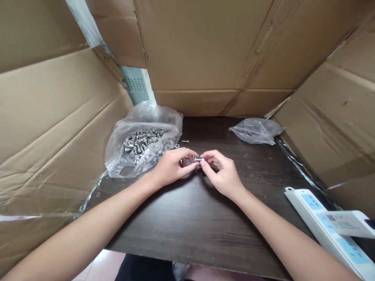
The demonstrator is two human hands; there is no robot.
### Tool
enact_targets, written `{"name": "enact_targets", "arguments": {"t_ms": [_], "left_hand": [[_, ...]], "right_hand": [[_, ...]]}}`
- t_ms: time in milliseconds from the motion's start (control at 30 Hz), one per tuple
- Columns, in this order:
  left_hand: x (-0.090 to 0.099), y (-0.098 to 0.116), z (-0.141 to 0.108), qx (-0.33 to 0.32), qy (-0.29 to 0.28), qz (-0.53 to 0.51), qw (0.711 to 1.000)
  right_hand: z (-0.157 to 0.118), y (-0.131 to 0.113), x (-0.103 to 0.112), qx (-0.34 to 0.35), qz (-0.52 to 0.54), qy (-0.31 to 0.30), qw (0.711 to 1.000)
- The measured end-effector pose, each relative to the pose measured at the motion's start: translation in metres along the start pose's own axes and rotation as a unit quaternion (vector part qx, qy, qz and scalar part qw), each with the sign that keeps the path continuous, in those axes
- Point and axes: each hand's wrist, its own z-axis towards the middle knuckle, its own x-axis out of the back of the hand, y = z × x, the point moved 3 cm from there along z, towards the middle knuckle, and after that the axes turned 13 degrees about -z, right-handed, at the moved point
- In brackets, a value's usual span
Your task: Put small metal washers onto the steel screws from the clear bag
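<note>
Just above the dark tabletop, a small silver bolt (198,159) lies sideways between my two hands. My left hand (175,165) pinches its head end with thumb and fingers. At the other end, the fingertips of my right hand (220,171) close round the shank. Whether a nut or washer sits on the bolt is too small to tell. Behind my left hand, a clear plastic bag (117,146) lies open with a heap of silver bolts (143,141) inside. A loose bolt (185,141) and a washer (177,146) rest beside the bag.
A second clear plastic bag (258,130) lies flat at the back right of the table (181,222). Cardboard walls (205,47) enclose the back and both sides. On the right edge sits a white power strip (325,226), with a white plug-like piece (350,223) over it.
</note>
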Motion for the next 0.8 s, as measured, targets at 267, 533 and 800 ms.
{"name": "enact_targets", "arguments": {"t_ms": [267,533,800], "left_hand": [[0.002,-0.003,0.001,0.033,0.013,-0.066,0.997],[0.003,0.000,0.001,0.028,0.002,-0.086,0.996],[0.001,-0.002,0.001,0.008,0.002,-0.069,0.998]], "right_hand": [[0.000,-0.005,0.005,0.080,-0.067,0.004,0.995],[0.002,-0.009,0.008,0.138,-0.098,0.031,0.985],[0.004,-0.002,0.019,0.058,-0.163,0.095,0.980]]}}
